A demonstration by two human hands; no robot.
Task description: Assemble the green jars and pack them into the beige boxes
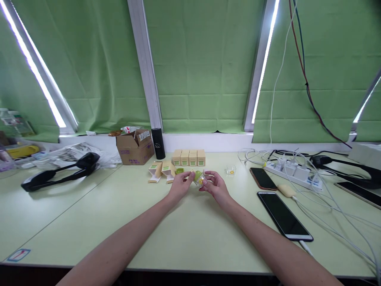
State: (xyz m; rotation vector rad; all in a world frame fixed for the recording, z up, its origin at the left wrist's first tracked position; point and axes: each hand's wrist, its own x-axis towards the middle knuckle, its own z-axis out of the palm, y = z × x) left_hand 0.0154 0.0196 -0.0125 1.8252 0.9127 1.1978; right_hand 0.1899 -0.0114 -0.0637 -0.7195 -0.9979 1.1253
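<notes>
Both of my hands meet over the middle of the table around a small clear container with a green lid (199, 178). My left hand (180, 185) pinches its green top from the left. My right hand (216, 186) grips the clear part from the right. Just behind my left hand lies a green lid (179, 171). Two opened small cardboard boxes (155, 171) stand left of it. A row of several closed small boxes (189, 158) is farther back. A clear container without a lid (230, 170), with something yellow inside, sits to the right.
Behind on the left are a brown carton (135, 147) and a black cylinder (158, 143). A black headset-like object (61, 172) lies far left. Two phones (284, 214), a power strip (293, 174) and loose white cables occupy the right side of the table (178, 242).
</notes>
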